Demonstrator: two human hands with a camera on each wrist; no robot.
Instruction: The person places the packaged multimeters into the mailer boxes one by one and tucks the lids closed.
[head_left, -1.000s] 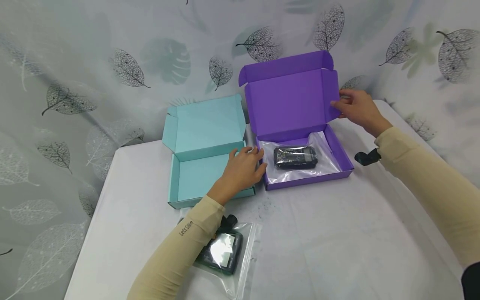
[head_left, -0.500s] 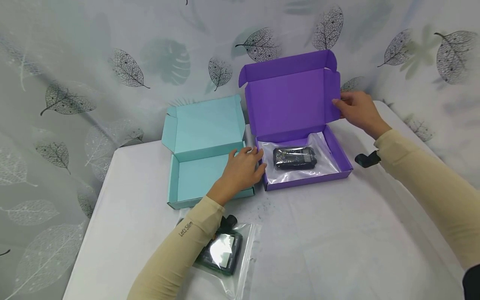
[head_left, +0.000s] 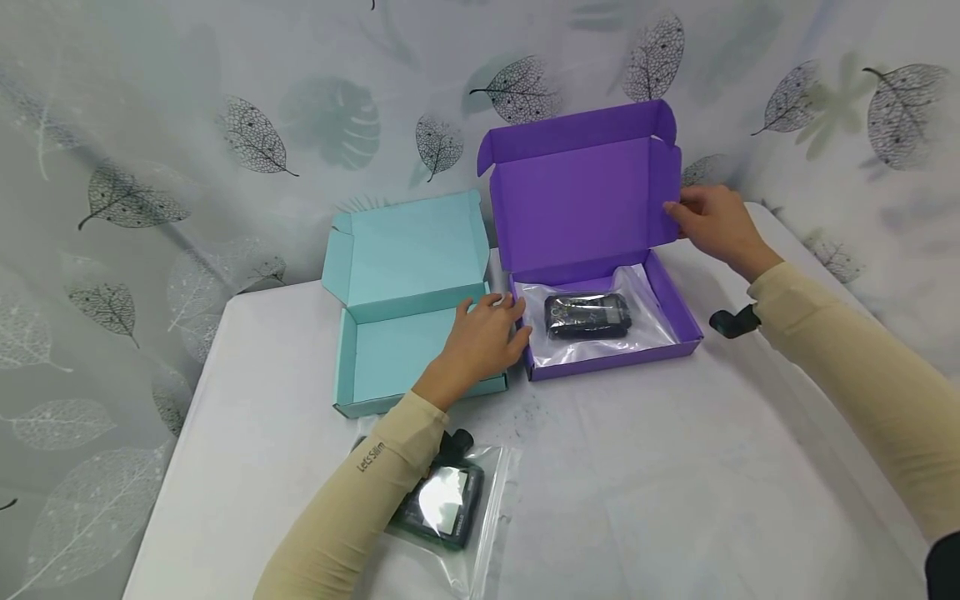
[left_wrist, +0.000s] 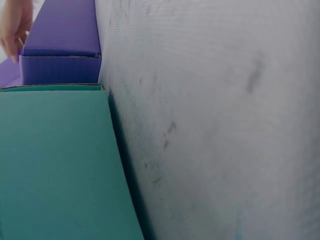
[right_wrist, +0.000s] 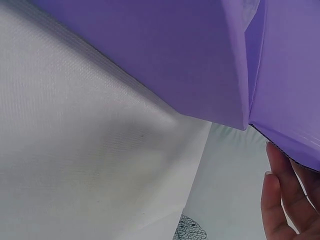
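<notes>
The purple cardboard box stands with its lid raised at the back of the table. My right hand pinches the side flap of its lid; the flap's edge also shows by the fingers in the right wrist view. Inside the box lies a black handheld device in a clear plastic bag. My left hand rests with bent, spread fingers over the right wall of the teal cardboard box, fingertips right at the purple box's left wall. The teal box has its lid raised and a bare floor.
A clear zip bag with a dark device with a pale screen lies at the front, partly under my left forearm. A leaf-patterned curtain hangs close behind both boxes. White cloth covers the table.
The purple lid's right side and my right hand have shifted very slightly. My left hand keeps its place between the boxes.
</notes>
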